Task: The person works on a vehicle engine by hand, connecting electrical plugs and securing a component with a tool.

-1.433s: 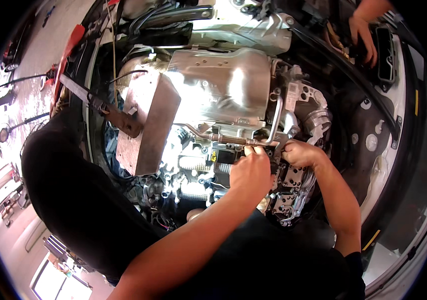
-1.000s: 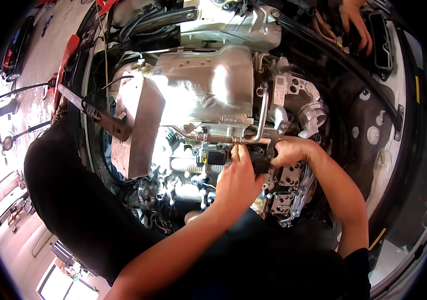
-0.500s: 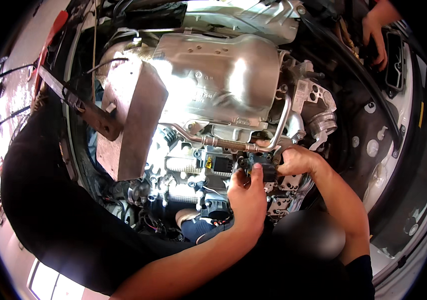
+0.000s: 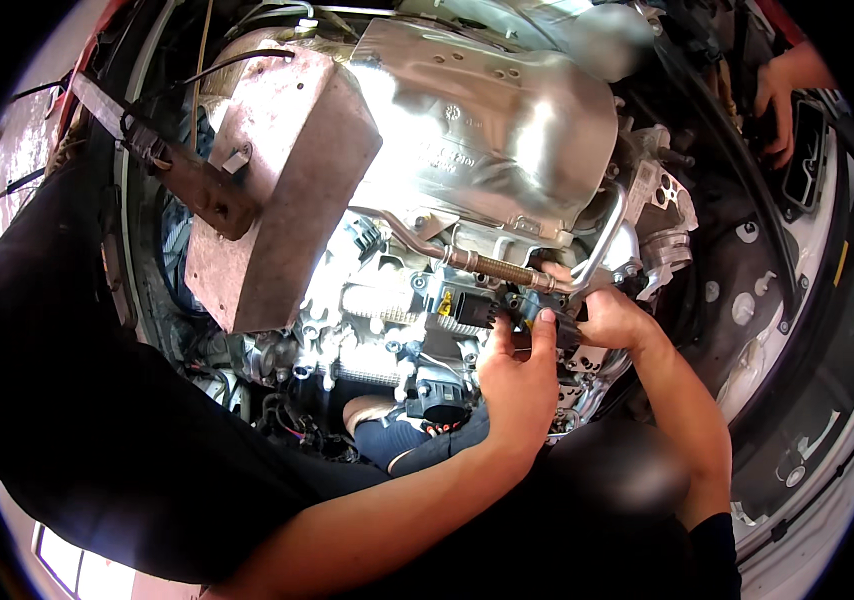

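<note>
Over an exposed engine, my left hand [image 4: 520, 390] closes thumb and fingers around a small black plastic part [image 4: 568, 331], whose exact kind I cannot make out. From the other side, my right hand [image 4: 612, 316] curls against the same part. Some of its fingers reach up behind a thin metal pipe with a braided section [image 4: 507, 270], where their tips are partly hidden. Beside my left fingertips sits a black rectangular module with a yellow label [image 4: 465, 306]. Lower on the engine is a round black unit [image 4: 439, 400].
A large silver heat shield [image 4: 492, 130] covers the area beyond the pipe. A heavy metal block on an arm [image 4: 282, 200] stands at left. Another person's hand [image 4: 779, 95] is at the upper right. Skin and dark blue cloth [image 4: 387, 437] show low among the engine parts.
The view has shifted, so the engine and heat shield appear farther right. Both my hands keep their hold at the black part, with little change in grip.
</note>
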`<state>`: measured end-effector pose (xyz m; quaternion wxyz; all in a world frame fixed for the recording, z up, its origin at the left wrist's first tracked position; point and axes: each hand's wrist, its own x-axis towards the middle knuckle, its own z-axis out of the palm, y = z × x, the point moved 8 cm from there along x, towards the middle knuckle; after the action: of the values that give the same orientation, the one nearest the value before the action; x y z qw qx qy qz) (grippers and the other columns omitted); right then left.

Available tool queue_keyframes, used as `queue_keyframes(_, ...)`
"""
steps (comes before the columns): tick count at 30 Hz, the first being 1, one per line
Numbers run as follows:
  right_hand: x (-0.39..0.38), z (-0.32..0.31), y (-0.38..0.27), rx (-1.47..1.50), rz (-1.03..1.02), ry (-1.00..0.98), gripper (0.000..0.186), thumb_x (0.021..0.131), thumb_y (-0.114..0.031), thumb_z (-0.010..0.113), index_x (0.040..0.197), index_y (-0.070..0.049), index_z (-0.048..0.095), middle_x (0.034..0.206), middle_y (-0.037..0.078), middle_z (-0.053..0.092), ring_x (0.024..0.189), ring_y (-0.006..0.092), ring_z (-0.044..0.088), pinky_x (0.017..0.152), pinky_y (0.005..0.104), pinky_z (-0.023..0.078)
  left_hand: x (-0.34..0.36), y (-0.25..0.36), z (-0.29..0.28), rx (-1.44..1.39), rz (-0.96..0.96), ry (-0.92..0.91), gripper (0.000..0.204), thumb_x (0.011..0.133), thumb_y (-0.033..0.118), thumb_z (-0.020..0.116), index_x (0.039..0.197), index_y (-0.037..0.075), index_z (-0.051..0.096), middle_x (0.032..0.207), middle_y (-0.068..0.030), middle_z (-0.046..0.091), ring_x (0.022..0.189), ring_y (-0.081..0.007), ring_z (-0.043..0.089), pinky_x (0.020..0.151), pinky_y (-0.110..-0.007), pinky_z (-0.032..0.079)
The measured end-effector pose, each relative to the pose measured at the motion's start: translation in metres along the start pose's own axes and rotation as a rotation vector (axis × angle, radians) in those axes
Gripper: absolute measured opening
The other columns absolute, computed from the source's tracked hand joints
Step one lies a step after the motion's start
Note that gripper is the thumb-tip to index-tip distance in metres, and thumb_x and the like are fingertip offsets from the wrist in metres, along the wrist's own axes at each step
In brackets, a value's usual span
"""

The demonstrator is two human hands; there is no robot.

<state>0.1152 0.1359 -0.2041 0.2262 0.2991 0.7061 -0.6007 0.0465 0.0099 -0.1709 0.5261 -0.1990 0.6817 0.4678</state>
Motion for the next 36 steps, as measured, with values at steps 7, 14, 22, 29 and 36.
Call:
queue_keyframes(7,0.003,0.001,-0.005,0.128,0.010,-0.050,0.064,0.077,-0.022,0.071,0.134,-0.003,0.047,0.137,0.019,0.046,0.128,0.0300,0.044,0.107,0.0363,0.033,-0.001,-0.001,0.006,-0.246,-0.116,-0.060,0.031,0.089,0.023,0.066,0.105,-0.002,0.057,0.075,-0.0007,0.059,0.060,-0.0067,0.051,0.055,-0.022,0.045)
queue_keyframes(14,0.004,0.005,0.001,-0.005,-0.017,-0.112,0.066,0.078,-0.024,0.069,0.136,-0.006,0.045,0.140,0.020,0.043,0.132,0.0302,0.038,0.109,0.0371,0.030,0.001,-0.004,0.003,-0.006,-0.201,-0.117,0.030,0.089,0.020,0.065,0.108,-0.001,0.056,0.083,-0.0014,0.060,0.063,-0.0061,0.052,0.054,-0.022,0.046)
queue_keyframes(22,0.003,0.002,-0.006,-0.043,-0.065,-0.053,0.063,0.079,-0.023,0.070,0.134,-0.005,0.047,0.139,0.018,0.044,0.128,0.0294,0.043,0.106,0.0351,0.033,0.006,-0.003,0.002,-0.129,-0.097,-0.129,0.032,0.088,0.023,0.067,0.102,-0.003,0.056,0.075,-0.0015,0.058,0.061,-0.0069,0.052,0.052,-0.023,0.044)
queue_keyframes(29,0.006,0.006,-0.006,0.002,-0.033,-0.118,0.063,0.077,-0.015,0.067,0.135,-0.004,0.046,0.135,0.019,0.047,0.125,0.0293,0.045,0.105,0.0347,0.035,0.000,0.003,0.002,-0.103,-0.055,-0.062,0.035,0.087,0.025,0.068,0.098,-0.002,0.049,0.069,-0.0020,0.056,0.058,-0.0098,0.051,0.052,-0.025,0.042)
queue_keyframes(36,0.004,0.004,0.014,-0.116,0.021,-0.080,0.078,0.067,-0.009,0.072,0.138,-0.001,0.039,0.134,0.023,0.046,0.124,0.0302,0.045,0.104,0.0352,0.035,0.003,0.009,0.009,0.037,-0.142,-0.052,0.050,0.082,0.024,0.073,0.112,0.001,0.042,0.092,-0.0066,0.058,0.067,-0.0097,0.055,0.058,-0.024,0.049)
